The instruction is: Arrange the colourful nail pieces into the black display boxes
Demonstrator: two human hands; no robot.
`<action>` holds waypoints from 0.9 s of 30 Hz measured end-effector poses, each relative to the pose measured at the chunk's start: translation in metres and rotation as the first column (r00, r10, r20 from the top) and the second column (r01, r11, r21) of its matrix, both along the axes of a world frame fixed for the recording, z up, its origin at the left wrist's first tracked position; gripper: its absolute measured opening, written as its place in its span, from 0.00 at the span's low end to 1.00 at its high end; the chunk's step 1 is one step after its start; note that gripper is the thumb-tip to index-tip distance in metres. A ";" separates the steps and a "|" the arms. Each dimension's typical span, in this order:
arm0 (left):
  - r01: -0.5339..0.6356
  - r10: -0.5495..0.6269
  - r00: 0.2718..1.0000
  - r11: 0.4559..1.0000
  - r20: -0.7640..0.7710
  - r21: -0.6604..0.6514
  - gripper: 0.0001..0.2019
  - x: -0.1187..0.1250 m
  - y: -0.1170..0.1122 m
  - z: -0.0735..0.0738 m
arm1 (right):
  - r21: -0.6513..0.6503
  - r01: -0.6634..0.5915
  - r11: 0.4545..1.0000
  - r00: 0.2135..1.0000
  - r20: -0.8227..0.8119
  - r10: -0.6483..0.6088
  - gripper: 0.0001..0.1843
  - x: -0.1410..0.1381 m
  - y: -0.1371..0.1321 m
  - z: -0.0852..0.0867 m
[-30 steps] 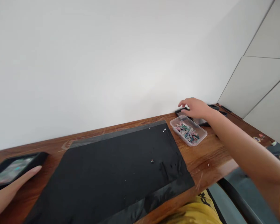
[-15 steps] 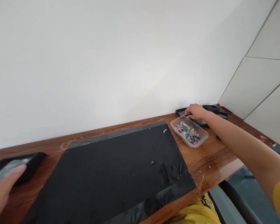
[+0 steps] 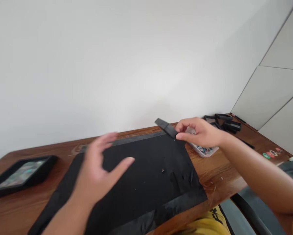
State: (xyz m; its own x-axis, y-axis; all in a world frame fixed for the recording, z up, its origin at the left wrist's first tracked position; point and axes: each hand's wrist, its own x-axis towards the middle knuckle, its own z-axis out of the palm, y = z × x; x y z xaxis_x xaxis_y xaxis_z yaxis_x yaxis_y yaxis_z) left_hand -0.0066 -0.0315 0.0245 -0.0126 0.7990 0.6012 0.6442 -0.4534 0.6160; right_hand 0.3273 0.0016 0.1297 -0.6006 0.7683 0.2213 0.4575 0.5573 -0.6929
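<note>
My right hand (image 3: 201, 132) pinches a flat black tray (image 3: 166, 127) by its edge and holds it in the air above the far right corner of the black mat (image 3: 141, 176). A clear plastic tub of small coloured pieces (image 3: 205, 149) sits just under and behind that hand, partly hidden by it. My left hand (image 3: 97, 169) hovers open over the middle of the mat, fingers spread and blurred by motion, holding nothing. A black tray with a shiny inlay (image 3: 20, 174) lies at the left end of the wooden table (image 3: 224, 169).
Several more black trays (image 3: 224, 121) are stacked at the far right of the table by the wall. Small specks (image 3: 163, 170) and wrinkles mark the mat. A few small coloured bits (image 3: 271, 153) lie near the right table edge. A white wall runs behind the table.
My right hand has lifted a black tray from the far right stack and carried it left over the mat corner. My left hand left the left tray and moved to the mat's middle.
</note>
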 end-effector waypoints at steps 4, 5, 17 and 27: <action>0.370 -0.336 0.921 0.913 0.195 -0.174 0.50 0.048 0.003 -0.026 | -0.143 -0.125 0.982 0.979 -0.177 0.099 0.13 -0.042 -0.013 -0.032; 0.412 -0.361 0.900 0.887 0.246 -0.210 0.51 0.054 0.003 -0.033 | -0.164 -0.128 0.978 0.976 -0.195 0.095 0.13 -0.049 -0.013 -0.042; 0.359 -0.296 0.914 0.909 0.278 -0.212 0.45 0.039 0.004 -0.046 | -0.101 -0.095 0.990 0.976 -0.204 0.073 0.10 -0.067 -0.019 -0.097; -0.745 0.672 0.667 0.611 -0.321 -0.269 0.60 -0.134 0.028 -0.021 | 0.118 -0.086 0.989 0.996 0.005 0.086 0.07 -0.066 -0.023 -0.103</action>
